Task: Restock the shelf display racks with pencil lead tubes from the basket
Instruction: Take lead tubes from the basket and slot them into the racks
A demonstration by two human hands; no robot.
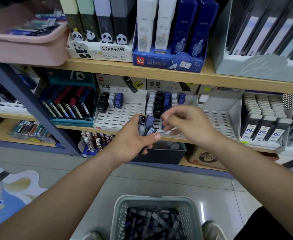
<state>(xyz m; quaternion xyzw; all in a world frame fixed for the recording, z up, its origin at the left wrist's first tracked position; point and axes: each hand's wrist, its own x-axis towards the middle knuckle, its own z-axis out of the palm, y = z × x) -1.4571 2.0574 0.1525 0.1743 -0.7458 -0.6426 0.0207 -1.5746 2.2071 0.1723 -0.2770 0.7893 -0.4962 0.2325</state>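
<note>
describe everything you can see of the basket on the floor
The basket is pale grey-green and looks like plastic, with a smooth rounded rim and walls pierced by small holes. It sits upright on the tiled floor at the bottom of the view, between the person's shoes, below both arms. It is open-topped and holds a loose jumble of dark, blue and grey pencil lead tubes lying at all angles. Neither hand touches it; its near edge is cut off by the frame.
</note>
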